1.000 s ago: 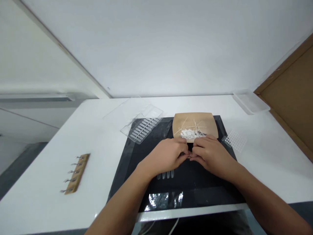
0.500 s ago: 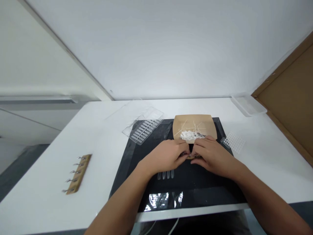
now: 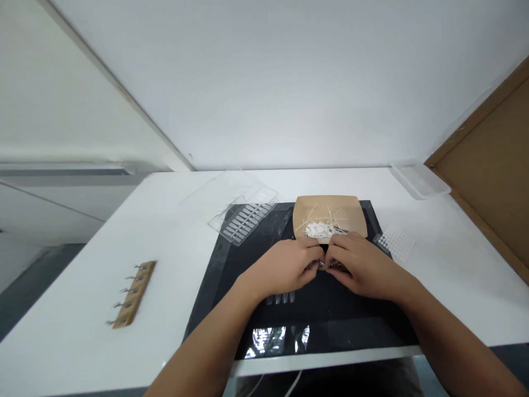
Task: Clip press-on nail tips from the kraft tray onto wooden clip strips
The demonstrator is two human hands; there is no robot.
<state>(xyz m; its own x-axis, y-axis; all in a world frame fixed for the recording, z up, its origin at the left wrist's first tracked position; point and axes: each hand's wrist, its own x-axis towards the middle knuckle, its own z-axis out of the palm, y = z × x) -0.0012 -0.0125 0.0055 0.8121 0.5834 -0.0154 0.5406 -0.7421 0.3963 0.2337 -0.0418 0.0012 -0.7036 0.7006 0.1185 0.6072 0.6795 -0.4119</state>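
My left hand (image 3: 289,266) and my right hand (image 3: 360,262) meet over the black mat (image 3: 330,325), fingers bent and closed. Between them shows a small wooden clip strip (image 3: 323,267) with bits of metal, mostly hidden by my fingers. Whether a nail tip is pinched there too is too small to tell. Just below my left wrist, several clear nail tips (image 3: 285,298) lie in a row on the mat. Right behind my fingers sits a brown paper tray (image 3: 351,212) holding white scraps (image 3: 320,229) and thin sticks (image 3: 330,212).
Another wooden strip with upright metal clips (image 3: 134,295) stands on the white table (image 3: 173,248) at left. A clear case of nail tips (image 3: 246,221) lies at the mat's far left corner. To the right are a sheet of white dots (image 3: 397,242) and a clear plastic tray (image 3: 421,181).
My hands stay at the clip strip, with only slight finger shifts; the left hand has moved a little to the right. The other things lie as before.
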